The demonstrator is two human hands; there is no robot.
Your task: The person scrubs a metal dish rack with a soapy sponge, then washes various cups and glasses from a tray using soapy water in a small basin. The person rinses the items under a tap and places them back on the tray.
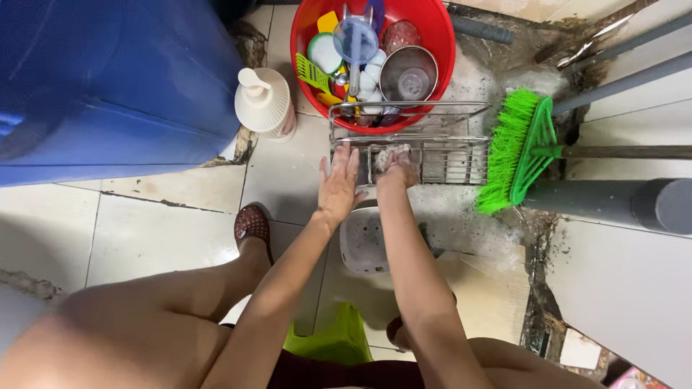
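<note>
scrubbing a wire rack on the tiled floor, just in front of the red basin of dishes. left hand spread flat, fingers on the rack's near left edge, steadying it. right hand closed around a soapy sponge, pressed on the wires. best to keep the left palm firm, work the sponge along each wire, watch the suds underfoot. green brush near, soap bottle apart.

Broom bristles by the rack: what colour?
Bright green bristles, clearest in the head view.
</note>
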